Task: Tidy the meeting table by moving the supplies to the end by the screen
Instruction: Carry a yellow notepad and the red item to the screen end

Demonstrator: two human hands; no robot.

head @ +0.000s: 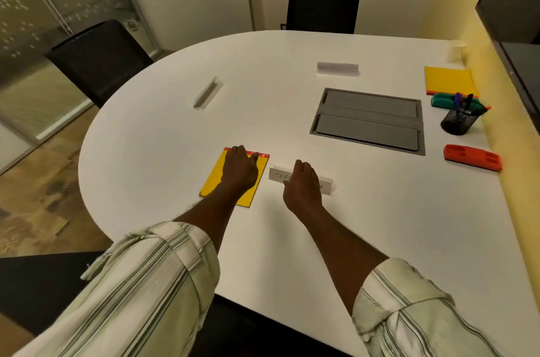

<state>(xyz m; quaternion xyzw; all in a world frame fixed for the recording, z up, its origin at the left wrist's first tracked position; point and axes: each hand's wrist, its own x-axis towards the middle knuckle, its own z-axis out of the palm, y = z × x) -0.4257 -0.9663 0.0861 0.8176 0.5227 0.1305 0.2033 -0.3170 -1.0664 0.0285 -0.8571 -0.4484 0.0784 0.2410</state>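
Near yellow pad (215, 181): one of two yellow pads, red strip along its far edge, lying flat on the white table (175, 137) toward the rounded end, well apart from the screen end
Left hand (239, 171): lies on top of that pad, fingers stretched flat up to the red strip, thumb out to the side; pressing down, not clenched
Written name card (277, 175): one of three white tent cards, just right of the near pad, handwriting on its near face partly hidden
Right hand (302, 185): fingers curled over the card's top edge, thumb at its near face; grasping the card
Other name cards: two, one (208, 92) toward the left chair and one (338, 68) toward the far chair, both standing, well apart
Cable hatch (368, 121): one grey panel with two flaps, set into the tabletop
Far yellow pad (448, 80): the second pad, at the screen end
Green holder (444, 101): one, just in front of the far pad
Pen cup (457, 122): one black mesh cup holding several pens, touching or just beside the green holder
Orange holder (472, 157): one, nearer than the cup
Paper cup (456, 50): one, white, at the far corner
Chairs: two, black, one (99, 61) at the left, one (323, 7) at the far side
Screen (514, 6): one dark panel on the right wall
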